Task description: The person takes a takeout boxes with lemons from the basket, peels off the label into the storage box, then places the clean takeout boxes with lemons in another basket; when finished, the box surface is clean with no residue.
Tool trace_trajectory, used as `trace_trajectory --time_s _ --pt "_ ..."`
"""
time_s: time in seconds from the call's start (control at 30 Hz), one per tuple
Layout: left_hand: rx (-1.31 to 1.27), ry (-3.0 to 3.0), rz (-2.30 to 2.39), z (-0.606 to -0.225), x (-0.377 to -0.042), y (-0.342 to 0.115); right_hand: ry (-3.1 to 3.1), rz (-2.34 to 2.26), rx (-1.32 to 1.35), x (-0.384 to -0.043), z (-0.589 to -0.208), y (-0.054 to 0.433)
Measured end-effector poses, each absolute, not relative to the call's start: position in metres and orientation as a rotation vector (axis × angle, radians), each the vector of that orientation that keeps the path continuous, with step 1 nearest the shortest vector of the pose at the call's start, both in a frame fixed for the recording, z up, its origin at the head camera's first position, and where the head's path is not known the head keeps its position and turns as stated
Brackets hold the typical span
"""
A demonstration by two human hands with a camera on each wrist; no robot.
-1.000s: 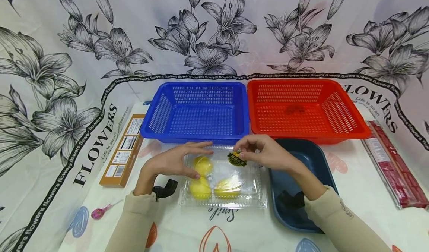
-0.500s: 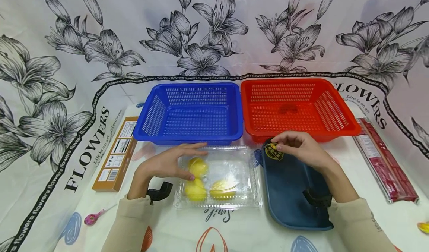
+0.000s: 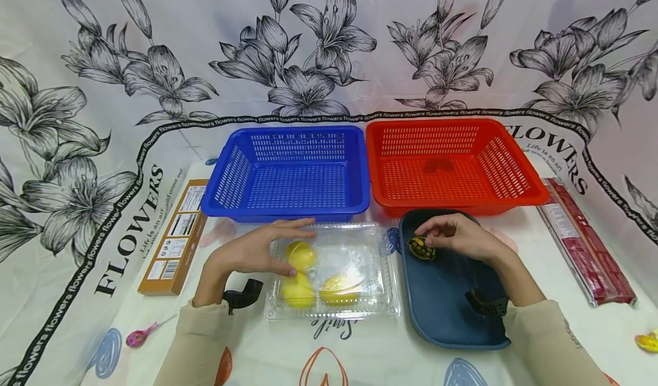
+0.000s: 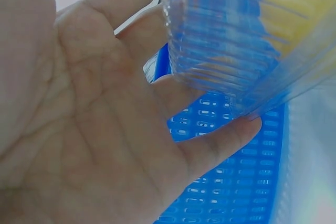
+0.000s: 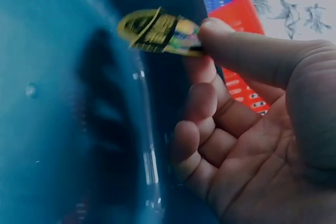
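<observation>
My right hand (image 3: 460,237) pinches a black and yellow sticker (image 3: 421,249) between thumb and forefinger, just over the dark blue tray (image 3: 437,312). In the right wrist view the sticker (image 5: 163,32) is held by its edge, and the other fingers curl loosely. My left hand (image 3: 257,252) spreads along the left side of a clear plastic box (image 3: 360,266). Its thumb rests on the lid. In the left wrist view fairly straight fingers (image 4: 220,142) touch the box wall. Inside the box are three yellow, fruit-like things (image 3: 298,292), seen through the lid.
Behind the box stand a blue basket (image 3: 288,189) and a red basket (image 3: 452,180), side by side. An orange-brown carton (image 3: 175,237) and a pink lollipop (image 3: 141,336) lie at left. Red packaging (image 3: 586,240) lies at right, with a small yellow item (image 3: 646,341) near the edge.
My right hand has moved right with the sticker, from above the clear box to above the dark blue tray. The left hand stays against the box. The head view has shifted slightly.
</observation>
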State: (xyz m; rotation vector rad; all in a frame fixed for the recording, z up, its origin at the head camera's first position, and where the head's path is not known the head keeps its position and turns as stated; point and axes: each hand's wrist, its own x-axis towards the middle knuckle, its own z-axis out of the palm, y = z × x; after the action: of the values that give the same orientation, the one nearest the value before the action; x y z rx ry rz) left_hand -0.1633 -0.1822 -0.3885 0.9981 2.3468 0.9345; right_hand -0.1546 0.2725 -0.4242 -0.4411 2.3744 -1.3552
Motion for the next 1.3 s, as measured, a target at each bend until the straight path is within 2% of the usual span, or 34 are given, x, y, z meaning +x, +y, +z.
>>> trace_trajectory --time_s 0.73,1.1,1.3 --pt "1.013 2.322 0.948 -0.390 -0.164 -0.183 2.586 -1.118 -0.505 -0.153 -0.427 0.273" --pt "1.004 2.327 0.930 -0.388 -0.165 -0.181 2.512 -1.314 -0.463 -0.145 -0.416 0.271" --pt "0.977 2.340 0.963 -0.390 -0.162 -0.183 2.493 -1.393 -0.456 -0.137 -0.395 0.278"
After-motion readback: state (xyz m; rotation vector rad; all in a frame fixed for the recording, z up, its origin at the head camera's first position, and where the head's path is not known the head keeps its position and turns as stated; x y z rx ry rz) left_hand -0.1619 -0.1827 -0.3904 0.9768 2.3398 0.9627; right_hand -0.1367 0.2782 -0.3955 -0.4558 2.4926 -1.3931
